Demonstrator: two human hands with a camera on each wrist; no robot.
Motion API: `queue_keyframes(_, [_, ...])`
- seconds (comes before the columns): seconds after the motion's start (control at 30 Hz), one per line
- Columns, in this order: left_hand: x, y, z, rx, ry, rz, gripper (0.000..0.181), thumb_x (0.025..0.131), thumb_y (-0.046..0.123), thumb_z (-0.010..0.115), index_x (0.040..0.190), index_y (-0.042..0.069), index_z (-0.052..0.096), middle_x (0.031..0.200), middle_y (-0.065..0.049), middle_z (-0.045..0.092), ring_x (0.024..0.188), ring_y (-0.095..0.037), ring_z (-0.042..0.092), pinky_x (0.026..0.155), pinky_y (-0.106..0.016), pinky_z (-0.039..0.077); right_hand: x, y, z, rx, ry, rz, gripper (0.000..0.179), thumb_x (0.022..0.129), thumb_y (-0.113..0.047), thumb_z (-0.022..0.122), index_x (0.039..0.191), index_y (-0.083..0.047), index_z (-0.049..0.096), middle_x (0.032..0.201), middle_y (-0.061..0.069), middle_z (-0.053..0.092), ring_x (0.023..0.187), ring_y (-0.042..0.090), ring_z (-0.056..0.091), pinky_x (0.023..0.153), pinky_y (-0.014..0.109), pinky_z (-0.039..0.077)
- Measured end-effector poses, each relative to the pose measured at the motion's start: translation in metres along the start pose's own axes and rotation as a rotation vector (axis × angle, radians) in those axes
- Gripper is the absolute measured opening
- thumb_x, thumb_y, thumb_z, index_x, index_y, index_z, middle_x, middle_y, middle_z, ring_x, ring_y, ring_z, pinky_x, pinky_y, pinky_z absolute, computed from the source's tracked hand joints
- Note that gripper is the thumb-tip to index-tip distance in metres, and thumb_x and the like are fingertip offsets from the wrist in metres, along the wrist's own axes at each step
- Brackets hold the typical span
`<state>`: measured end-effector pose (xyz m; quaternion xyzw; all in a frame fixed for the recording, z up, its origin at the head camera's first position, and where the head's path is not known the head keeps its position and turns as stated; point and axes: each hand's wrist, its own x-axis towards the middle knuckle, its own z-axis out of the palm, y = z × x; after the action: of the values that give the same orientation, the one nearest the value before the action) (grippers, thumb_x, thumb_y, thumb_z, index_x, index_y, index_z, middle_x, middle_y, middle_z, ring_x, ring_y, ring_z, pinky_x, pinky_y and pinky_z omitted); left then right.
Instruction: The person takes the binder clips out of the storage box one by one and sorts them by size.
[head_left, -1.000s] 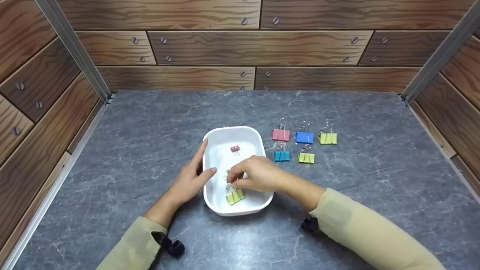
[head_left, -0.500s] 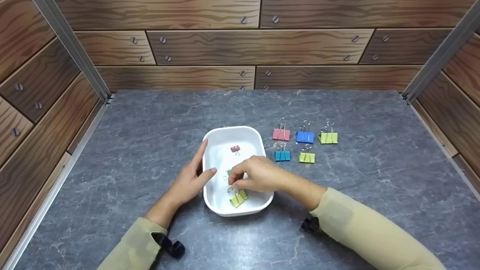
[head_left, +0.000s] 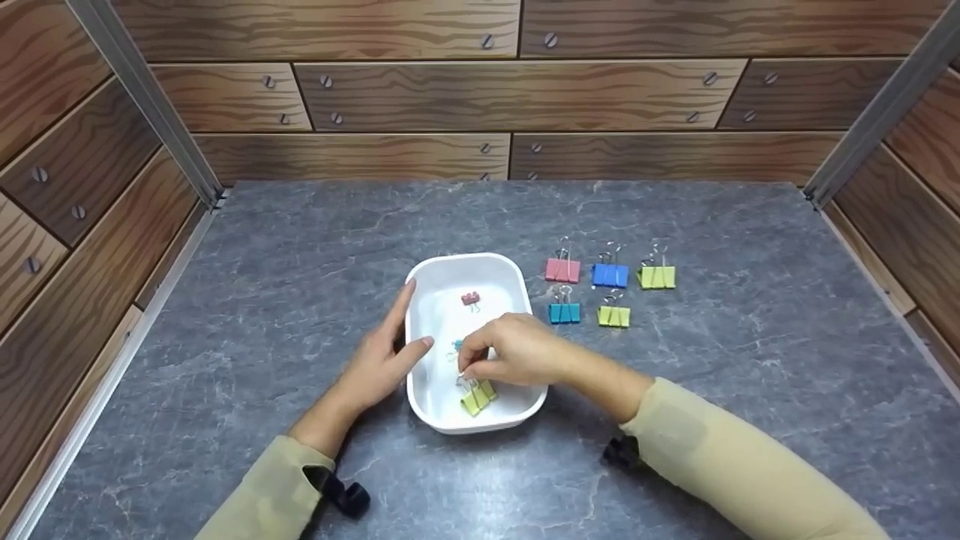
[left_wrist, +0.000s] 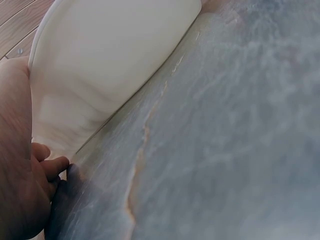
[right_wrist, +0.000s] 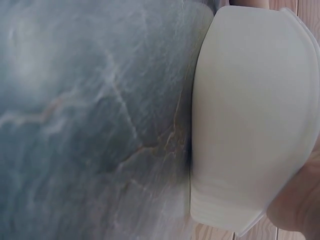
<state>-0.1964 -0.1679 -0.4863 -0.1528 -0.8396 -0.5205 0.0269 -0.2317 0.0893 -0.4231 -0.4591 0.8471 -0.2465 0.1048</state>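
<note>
In the head view a white plastic container (head_left: 421,405) stands on the table. My left hand (head_left: 381,364) holds its left side, thumb over the rim and fingers along the outer wall. Inside the container, my right hand (head_left: 517,349) pinches the wire handle of a yellow-green binder clip (head_left: 478,398) between thumb and fingers. A small red binder clip (head_left: 470,298) lies near the far end of the container. Beside my right fingertips shows a bit of a small teal clip (head_left: 457,345), mostly hidden. Both wrist views show chiefly the container's outer wall (left_wrist: 115,50).
Right of the container, binder clips stand in two rows. Pink (head_left: 562,270), blue (head_left: 610,275) and yellow-green (head_left: 657,277) ones form the back row; teal (head_left: 565,313) and smaller yellow-green (head_left: 614,316) ones the front. Wood-patterned panels (head_left: 517,94) enclose the grey marbled table (head_left: 300,247).
The yellow-green clip in my right hand has shifted slightly right and toward me inside the container, uncovering more of the teal clip. My left hand stays in place.
</note>
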Motion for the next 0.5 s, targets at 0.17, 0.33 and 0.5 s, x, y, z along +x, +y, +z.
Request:
queue_keyframes(0.17, [0.0000, 0.0009, 0.0007, -0.007, -0.004, -0.002, 0.083, 0.104, 0.033, 0.065, 0.172, 0.032, 0.017, 0.164, -0.016, 0.043, 0.144, -0.029, 0.051, 0.114, -0.049, 0.045, -0.0020, 0.0016, 0.0003, 0.054, 0.047, -0.024, 0.005, 0.095, -0.022, 0.079, 0.090, -0.022, 0.080, 0.083, -0.016, 0.072, 0.077, 0.001, 0.061, 0.077, 0.031, 0.050])
queue_keyframes(0.33, [-0.0007, -0.0003, 0.0013, 0.002, 0.008, -0.001, 0.085, 0.103, 0.032, 0.066, 0.172, 0.032, 0.017, 0.165, -0.016, 0.042, 0.144, -0.030, 0.050, 0.115, -0.050, 0.044, -0.0026, 0.0034, 0.0014, 0.124, 0.065, -0.025, 0.006, 0.097, -0.019, 0.077, 0.091, -0.020, 0.079, 0.084, -0.017, 0.071, 0.076, 0.003, 0.058, 0.075, 0.028, 0.048])
queue_keyframes(0.5, [-0.0013, -0.0008, 0.0016, 0.005, 0.012, 0.001, 0.085, 0.103, 0.031, 0.066, 0.172, 0.031, 0.017, 0.167, -0.015, 0.039, 0.146, -0.031, 0.048, 0.116, -0.050, 0.042, -0.0030, 0.0040, 0.0024, 0.165, 0.077, -0.009, 0.007, 0.098, -0.020, 0.077, 0.092, -0.019, 0.079, 0.085, -0.017, 0.070, 0.076, 0.004, 0.057, 0.074, 0.027, 0.048])
